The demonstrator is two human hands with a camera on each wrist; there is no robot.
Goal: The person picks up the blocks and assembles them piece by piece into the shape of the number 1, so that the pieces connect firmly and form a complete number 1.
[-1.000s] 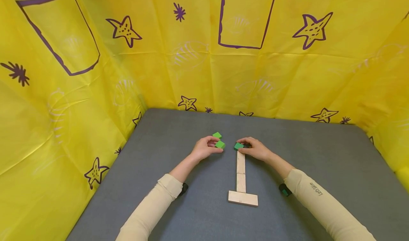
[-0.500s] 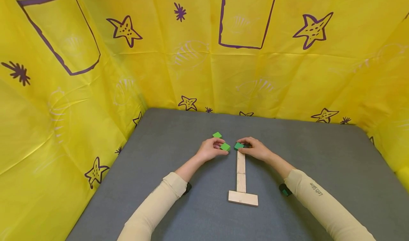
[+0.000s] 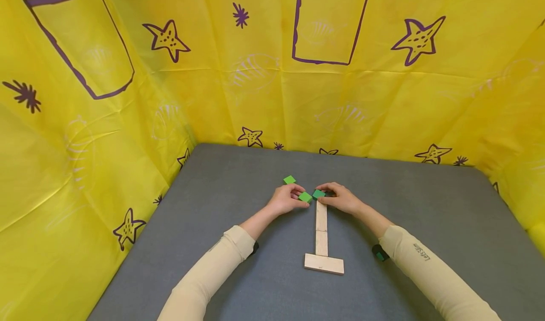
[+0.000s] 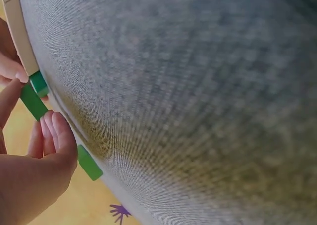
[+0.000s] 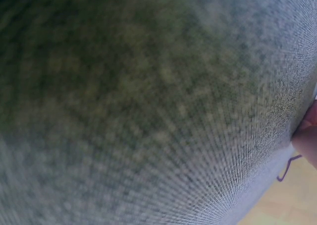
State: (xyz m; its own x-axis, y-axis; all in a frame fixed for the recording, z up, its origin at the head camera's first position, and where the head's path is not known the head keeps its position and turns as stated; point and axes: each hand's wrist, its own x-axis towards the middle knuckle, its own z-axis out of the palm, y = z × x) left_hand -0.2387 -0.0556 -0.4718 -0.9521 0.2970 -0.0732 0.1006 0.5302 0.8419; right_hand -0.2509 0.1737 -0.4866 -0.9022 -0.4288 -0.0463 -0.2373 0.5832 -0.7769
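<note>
My left hand pinches a light green block between thumb and fingers, close to the left side of a darker green block. That darker block sits at the far end of a row of pale wooden planks, and my right hand holds it from the right. In the left wrist view the held green block is beside the darker block; whether they touch I cannot tell. Only a bit of the right hand shows in the right wrist view.
Another light green block lies just beyond the left hand. A pale plank lies crosswise at the row's near end. Yellow patterned cloth hangs behind and beside the grey table.
My left hand has moved right with the light green block, closing the gap to the darker green block. The right hand has stayed in place.
</note>
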